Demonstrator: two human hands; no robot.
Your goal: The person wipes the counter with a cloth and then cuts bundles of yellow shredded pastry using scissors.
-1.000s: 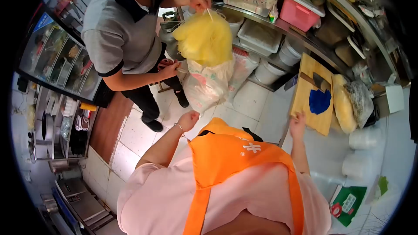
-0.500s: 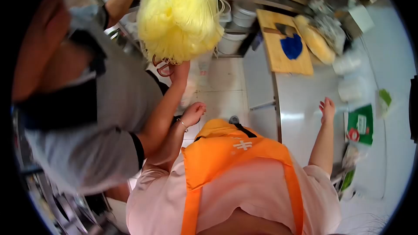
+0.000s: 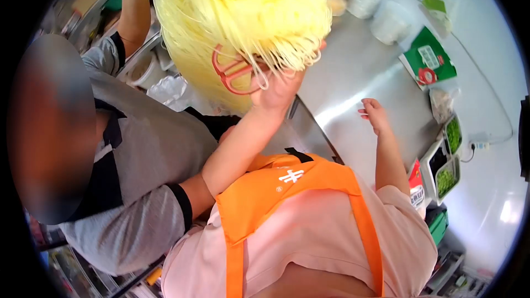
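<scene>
My right hand (image 3: 375, 115) is held above the steel counter (image 3: 343, 77), its fingers loosely bent and apart, with nothing in it. My left hand is almost wholly hidden behind a co-worker's forearm (image 3: 243, 143), so its fingers do not show. Right in front of me is a large bundle of thin yellow noodles (image 3: 237, 11), carried by the co-worker. The co-worker's near hand (image 3: 279, 85) supports the bundle from below. Red looped handles (image 3: 232, 74), like those of scissors, stick out beside that hand.
The co-worker in a grey shirt (image 3: 149, 132) stands close on my left. Along the wall on the right are a white tub stack (image 3: 391, 22), a green packet (image 3: 428, 58) and trays of chopped greens (image 3: 447, 179). A socket with a cord (image 3: 479, 146) is on the wall.
My view has swung to the right. The co-worker has brought the noodles nearer and across in front of me. My left hand has gone behind the co-worker's arm; my right hand stays empty.
</scene>
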